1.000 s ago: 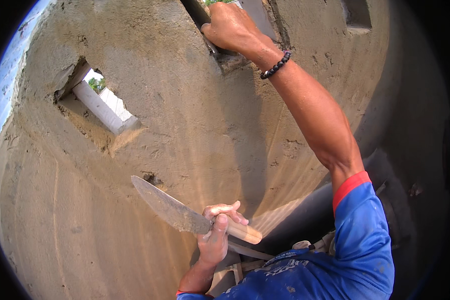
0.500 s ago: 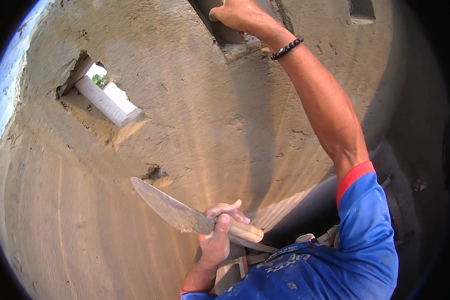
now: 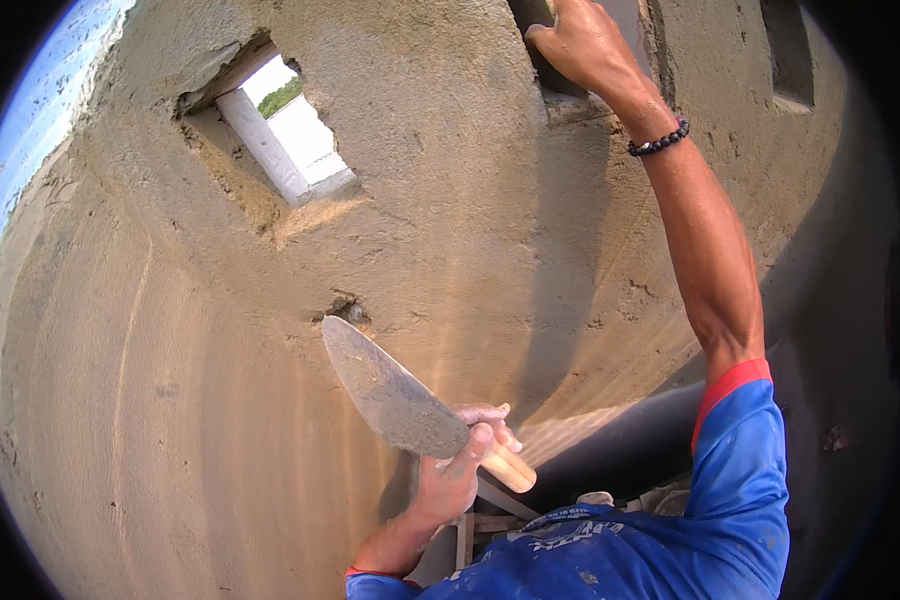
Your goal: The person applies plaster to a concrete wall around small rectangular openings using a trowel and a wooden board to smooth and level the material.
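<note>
My left hand (image 3: 460, 470) is closed round the wooden handle (image 3: 508, 468) of a plastering trowel. The trowel's grey, mortar-smeared blade (image 3: 390, 385) points up and to the left, its tip overlapping a small hole (image 3: 348, 308) in the wall. My right arm is raised, with a black bead bracelet at the wrist. At the top edge, my right hand (image 3: 592, 50) is at a recessed opening in the wall. Its thumb points left; the other fingers are mostly cut off by the picture's edge, so what they touch is hidden.
A rough, mortar-coated wall (image 3: 440, 230) fills most of the view. At upper left, a rectangular window hole (image 3: 305, 130) shows daylight and greenery. Another recess (image 3: 790, 55) lies at upper right. Below my right arm is a dark shaded area, with pale wooden pieces (image 3: 465, 540) by my shirt.
The view has shifted, so the wall openings appear further right. The trowel blade has tilted more upright and shows more of its flat face. My right hand remains at the upper opening.
</note>
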`<control>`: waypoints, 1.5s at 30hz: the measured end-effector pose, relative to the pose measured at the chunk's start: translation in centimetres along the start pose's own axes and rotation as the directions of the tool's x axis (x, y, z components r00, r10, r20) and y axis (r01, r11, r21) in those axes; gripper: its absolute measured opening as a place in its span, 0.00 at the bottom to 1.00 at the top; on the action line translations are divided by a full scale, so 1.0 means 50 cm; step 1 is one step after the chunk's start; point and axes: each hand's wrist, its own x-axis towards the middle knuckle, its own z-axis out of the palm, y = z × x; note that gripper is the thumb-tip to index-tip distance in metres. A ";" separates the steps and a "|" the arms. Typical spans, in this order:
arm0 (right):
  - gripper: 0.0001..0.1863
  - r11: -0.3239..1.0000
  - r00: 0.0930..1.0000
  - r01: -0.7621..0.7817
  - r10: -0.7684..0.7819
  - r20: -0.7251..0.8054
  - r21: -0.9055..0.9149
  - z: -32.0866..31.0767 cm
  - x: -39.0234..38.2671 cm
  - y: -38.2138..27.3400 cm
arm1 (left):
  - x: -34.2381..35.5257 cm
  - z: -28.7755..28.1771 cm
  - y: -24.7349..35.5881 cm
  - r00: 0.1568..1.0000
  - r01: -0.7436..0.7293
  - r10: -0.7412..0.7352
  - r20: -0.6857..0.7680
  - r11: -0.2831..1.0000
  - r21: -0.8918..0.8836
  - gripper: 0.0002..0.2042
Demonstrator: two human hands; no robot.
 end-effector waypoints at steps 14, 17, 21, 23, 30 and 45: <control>0.17 0.980 0.995 -0.026 0.007 0.095 0.199 0.047 0.054 0.110 | -0.031 -0.044 -0.016 1.000 0.002 -0.002 -0.010 1.000 -0.008 0.12; 0.15 0.985 0.989 -0.011 -0.015 0.150 0.174 0.037 0.058 0.106 | -0.038 -0.065 -0.019 1.000 -0.020 0.020 -0.015 0.999 -0.049 0.11; 0.16 0.991 0.992 0.111 -0.106 0.063 -0.078 0.040 0.050 0.093 | -0.045 -0.091 -0.016 0.999 -0.034 0.033 -0.013 0.998 -0.049 0.12; 0.15 0.994 0.992 0.104 -0.103 0.068 -0.013 0.038 0.046 0.091 | -0.060 -0.108 -0.016 0.999 -0.011 0.009 -0.042 0.998 -0.056 0.12; 0.14 0.996 0.996 0.077 -0.075 0.050 -0.039 0.035 0.028 0.078 | -0.111 -0.191 0.006 0.980 0.031 -0.038 -0.194 0.999 -0.036 0.13; 0.12 0.993 0.992 0.076 -0.085 0.094 0.090 0.033 0.040 0.099 | -0.118 -0.224 -0.024 0.984 0.018 -0.038 -0.174 0.993 -0.116 0.10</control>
